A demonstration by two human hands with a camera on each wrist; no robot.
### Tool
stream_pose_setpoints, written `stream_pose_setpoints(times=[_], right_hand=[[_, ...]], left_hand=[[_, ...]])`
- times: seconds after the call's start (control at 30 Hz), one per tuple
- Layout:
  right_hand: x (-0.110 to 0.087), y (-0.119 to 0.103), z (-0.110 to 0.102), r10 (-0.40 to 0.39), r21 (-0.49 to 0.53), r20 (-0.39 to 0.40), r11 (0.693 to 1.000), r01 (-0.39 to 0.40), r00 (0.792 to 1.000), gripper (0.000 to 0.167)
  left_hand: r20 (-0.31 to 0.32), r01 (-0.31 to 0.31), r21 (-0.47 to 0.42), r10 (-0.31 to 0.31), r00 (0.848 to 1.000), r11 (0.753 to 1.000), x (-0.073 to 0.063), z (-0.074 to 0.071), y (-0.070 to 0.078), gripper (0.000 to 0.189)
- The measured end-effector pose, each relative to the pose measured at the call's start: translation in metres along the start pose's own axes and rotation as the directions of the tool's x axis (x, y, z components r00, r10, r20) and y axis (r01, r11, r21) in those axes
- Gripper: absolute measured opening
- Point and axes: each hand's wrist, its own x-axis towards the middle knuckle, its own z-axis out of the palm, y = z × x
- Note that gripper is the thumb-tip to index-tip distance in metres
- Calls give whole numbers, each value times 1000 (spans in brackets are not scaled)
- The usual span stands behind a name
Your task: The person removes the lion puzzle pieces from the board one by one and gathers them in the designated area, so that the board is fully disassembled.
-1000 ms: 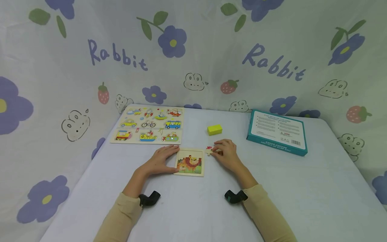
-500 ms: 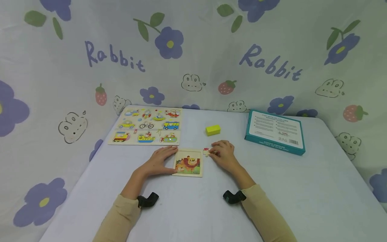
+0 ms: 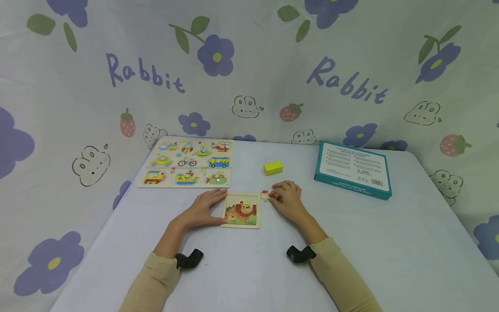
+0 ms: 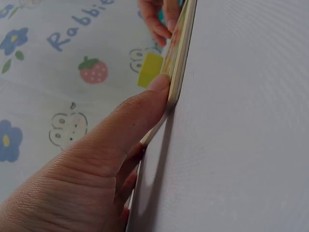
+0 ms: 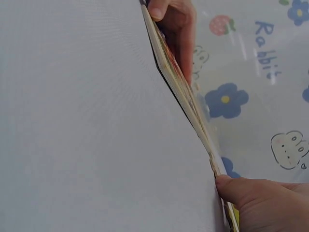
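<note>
Loose puzzle piece, cream with some red on it, lies just off the far right corner of the framed lion puzzle; touching the frame or a hair apart, can't tell. Its long axis I can't call, part of it is under my fingertips. My right hand is the nearer one by far: thumb and fingertips pinch the piece by its right side, so piece sits left of those fingers and the frame further left again, a bit closer to me. That's the key relation, frame directly across the piece from my right fingertips. My left hand is on the opposite side, gripping the frame by its left end, thumb at the near left corner, fingers at the far left one. Frame lies flat on the white table. Past my right fingers, yellow block; further right, teal box. Vehicle puzzle board is beyond my left hand, just behind the fingers, well apart from the piece
</note>
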Motion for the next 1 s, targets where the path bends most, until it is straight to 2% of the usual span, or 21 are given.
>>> stream_pose_setpoints(times=[0.47,0.73,1.0], right_hand=[[-3,-1,3,-67,26,-59,997,68,996,6],[-5,-8,6,-91,18,-11,996,91,996,7],[-9,-20,10,-185,66,-7,981,185,983,12]], left_hand=[[-8,10,5,-10,1000,1000,0,1,0,92],[-13,16,25,-16,1000,1000,0,2,-1,82],[-29,17,-4,-17,999,1000,-1,1,-1,76]])
